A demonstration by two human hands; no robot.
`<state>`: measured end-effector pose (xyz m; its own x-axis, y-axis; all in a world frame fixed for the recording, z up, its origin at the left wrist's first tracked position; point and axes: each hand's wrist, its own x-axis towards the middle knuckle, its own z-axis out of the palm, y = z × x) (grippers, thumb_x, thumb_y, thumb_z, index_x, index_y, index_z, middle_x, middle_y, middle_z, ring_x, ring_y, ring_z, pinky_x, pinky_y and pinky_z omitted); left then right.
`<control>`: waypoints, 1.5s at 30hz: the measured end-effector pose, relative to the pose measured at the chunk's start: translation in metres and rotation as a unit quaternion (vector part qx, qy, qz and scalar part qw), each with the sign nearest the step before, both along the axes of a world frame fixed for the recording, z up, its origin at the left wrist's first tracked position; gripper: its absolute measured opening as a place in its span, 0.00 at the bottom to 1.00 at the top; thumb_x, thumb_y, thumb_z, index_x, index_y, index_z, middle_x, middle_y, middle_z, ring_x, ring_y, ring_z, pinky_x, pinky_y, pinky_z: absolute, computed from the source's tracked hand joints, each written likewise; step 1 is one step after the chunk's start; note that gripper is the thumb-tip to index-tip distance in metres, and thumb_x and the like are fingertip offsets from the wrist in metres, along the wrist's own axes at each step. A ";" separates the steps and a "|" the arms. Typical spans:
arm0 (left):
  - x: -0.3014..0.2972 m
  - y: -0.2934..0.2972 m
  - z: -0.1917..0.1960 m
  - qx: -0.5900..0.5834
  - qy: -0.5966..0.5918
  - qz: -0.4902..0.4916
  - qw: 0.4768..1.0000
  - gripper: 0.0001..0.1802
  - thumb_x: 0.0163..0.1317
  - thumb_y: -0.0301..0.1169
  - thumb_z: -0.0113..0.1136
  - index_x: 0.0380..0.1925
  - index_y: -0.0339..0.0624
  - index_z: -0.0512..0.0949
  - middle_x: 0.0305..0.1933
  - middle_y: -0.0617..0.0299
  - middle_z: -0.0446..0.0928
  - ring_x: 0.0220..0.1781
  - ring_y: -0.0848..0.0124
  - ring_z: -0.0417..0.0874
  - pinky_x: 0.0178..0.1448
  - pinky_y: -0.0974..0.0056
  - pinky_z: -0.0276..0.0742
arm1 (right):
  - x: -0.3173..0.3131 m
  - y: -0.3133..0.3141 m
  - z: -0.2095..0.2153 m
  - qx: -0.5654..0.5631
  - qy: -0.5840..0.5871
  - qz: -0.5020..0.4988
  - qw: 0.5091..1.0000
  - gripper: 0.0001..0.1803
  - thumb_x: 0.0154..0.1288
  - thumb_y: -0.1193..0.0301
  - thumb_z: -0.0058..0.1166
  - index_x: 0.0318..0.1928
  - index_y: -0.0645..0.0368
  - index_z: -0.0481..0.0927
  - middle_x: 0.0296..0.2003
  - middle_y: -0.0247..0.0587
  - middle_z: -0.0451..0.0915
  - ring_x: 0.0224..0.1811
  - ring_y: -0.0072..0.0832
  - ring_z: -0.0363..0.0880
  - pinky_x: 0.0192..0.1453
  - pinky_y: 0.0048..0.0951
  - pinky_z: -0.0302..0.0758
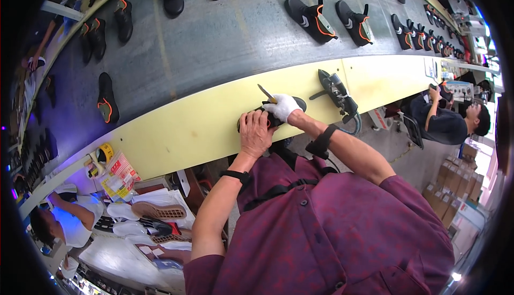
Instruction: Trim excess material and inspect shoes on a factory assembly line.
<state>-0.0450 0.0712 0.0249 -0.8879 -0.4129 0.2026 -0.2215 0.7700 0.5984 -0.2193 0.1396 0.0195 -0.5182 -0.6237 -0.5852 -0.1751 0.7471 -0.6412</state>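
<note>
A black shoe [301, 103] lies on the pale yellow bench ledge in front of me, mostly covered by my hands. My bare left hand [256, 133] is closed over its left end, fingers curled across the top. My right hand [282, 107], in a white glove, rests against the upper and grips a knife-like tool [266, 93]. The tool's pointed blade sticks out toward the upper left, with a yellow part by the fingers. Where the right fingertips meet the shoe is hidden.
Beyond the yellow ledge [198, 134] runs a grey conveyor belt [214, 43] carrying several black shoes with orange-edged collars [313, 19]. A dark device [337, 92] with a blue-green hose sits right of my hands. Co-workers sit at far left and right [444, 115]. Pale shoes [158, 211] lie lower left.
</note>
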 end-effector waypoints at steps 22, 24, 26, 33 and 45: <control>-0.008 -0.009 0.010 -0.012 -0.168 -0.058 0.984 0.48 0.51 0.54 0.83 0.66 0.39 0.75 0.62 0.50 0.80 0.66 0.52 0.79 0.74 0.44 0.64 | -0.016 -0.005 -0.035 0.112 0.190 0.125 0.967 0.14 0.65 0.60 0.64 0.41 0.58 0.93 0.41 0.60 0.90 0.41 0.58 0.91 0.44 0.54 0.86; -0.010 -0.025 0.000 -0.010 -0.200 -0.087 0.976 0.52 0.48 0.56 0.84 0.69 0.41 0.74 0.65 0.52 0.80 0.66 0.53 0.79 0.77 0.44 0.64 | -0.026 0.030 -0.020 0.080 0.163 -0.010 0.983 0.21 0.66 0.55 0.62 0.43 0.61 0.91 0.41 0.62 0.90 0.46 0.59 0.91 0.52 0.53 0.86; -0.014 -0.036 -0.006 0.033 -0.207 -0.145 0.967 0.53 0.48 0.54 0.85 0.72 0.43 0.73 0.69 0.53 0.80 0.67 0.54 0.80 0.74 0.46 0.70 | -0.044 0.066 -0.015 0.111 0.127 -0.091 0.981 0.24 0.68 0.53 0.64 0.51 0.60 0.88 0.47 0.60 0.90 0.51 0.56 0.90 0.57 0.49 0.85; -0.015 -0.032 0.001 0.097 -0.194 -0.119 0.969 0.48 0.52 0.51 0.84 0.70 0.42 0.77 0.63 0.48 0.85 0.64 0.49 0.84 0.67 0.47 0.79 | -0.062 0.116 -0.041 0.129 0.194 -0.171 0.957 0.20 0.70 0.58 0.64 0.51 0.61 0.84 0.50 0.62 0.88 0.54 0.58 0.88 0.59 0.50 0.83; 0.038 -0.019 0.088 0.560 -0.129 0.063 0.816 0.37 0.60 0.43 0.81 0.64 0.33 0.80 0.56 0.53 0.86 0.59 0.63 0.86 0.68 0.57 0.79 | -0.032 0.050 0.099 -0.339 -0.076 -0.175 0.921 0.21 0.70 0.58 0.68 0.54 0.60 0.83 0.48 0.40 0.85 0.52 0.27 0.84 0.63 0.30 0.79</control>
<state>-0.0074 0.0521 0.1129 -0.7778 -0.3027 -0.5508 -0.4862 -0.2656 0.8325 -0.2515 0.1897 0.1190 -0.7014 -0.6828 -0.2044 0.1298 0.1597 -0.9786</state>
